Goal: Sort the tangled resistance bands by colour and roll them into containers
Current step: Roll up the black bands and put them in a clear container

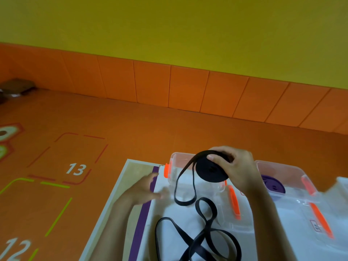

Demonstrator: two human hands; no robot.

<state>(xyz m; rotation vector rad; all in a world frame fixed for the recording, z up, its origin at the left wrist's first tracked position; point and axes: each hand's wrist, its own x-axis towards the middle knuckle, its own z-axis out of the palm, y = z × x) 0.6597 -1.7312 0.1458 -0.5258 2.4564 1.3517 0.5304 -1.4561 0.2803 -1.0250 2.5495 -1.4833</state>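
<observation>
My right hand (238,169) grips a rolled black resistance band (211,171) above a clear plastic container (176,167) with orange clips. The roll's loose end hangs down in a loop to the white sheet. My left hand (146,189) hovers blurred at the container's left side, fingers spread and holding nothing. A second black band (197,234) lies loose and crossed over itself on the white sheet near me. To the right, another clear container (293,172) holds a rolled purple band (274,185).
Two clear lids with orange clips (234,202) lie on the white sheet (169,211) in front of the containers. The mat has a purple and beige border (140,223). Around it is an orange floor with numbered markings (76,168) and an orange-and-yellow wall.
</observation>
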